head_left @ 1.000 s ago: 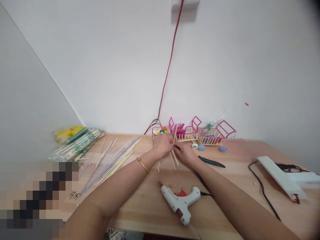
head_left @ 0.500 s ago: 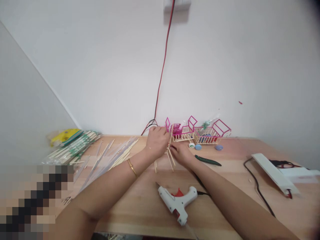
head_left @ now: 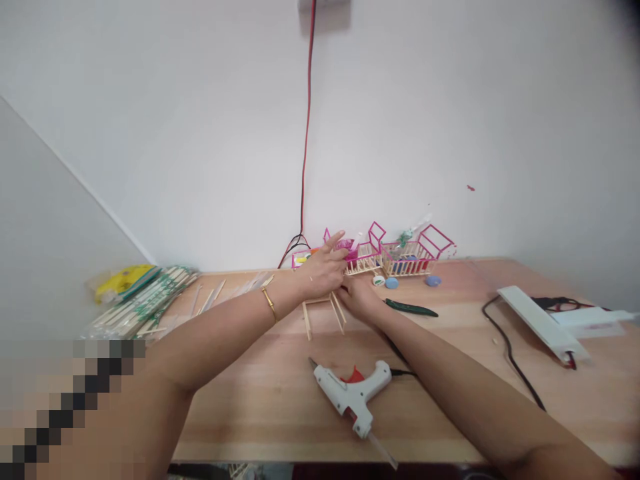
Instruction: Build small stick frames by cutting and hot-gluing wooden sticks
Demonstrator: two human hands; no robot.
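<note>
A small frame of thin wooden sticks (head_left: pixel 325 302) stands on the table, its legs pointing toward me. Over its far end is my left hand (head_left: pixel 325 272), open, with the index finger stretched out and the others apart. My right hand (head_left: pixel 361 299) is closed at the frame's right far corner, fingertips pinched against the sticks and partly hidden. A white glue gun (head_left: pixel 347 393) with a red trigger lies nearer to me, its nozzle toward the upper left and a clear glue stick out of its back.
Pink-rimmed stick baskets (head_left: pixel 407 260) stand by the wall, with bottle caps (head_left: pixel 391 283) before them. Green-handled pliers (head_left: pixel 413 308) lie right of my hands. A white power strip (head_left: pixel 543 323) sits at right; bagged sticks (head_left: pixel 150 300) lie at left.
My left hand has gone from a closed grip to stretched-out fingers. The upright stick beside it no longer shows. My right hand stays at the frame. The view has shifted slightly.
</note>
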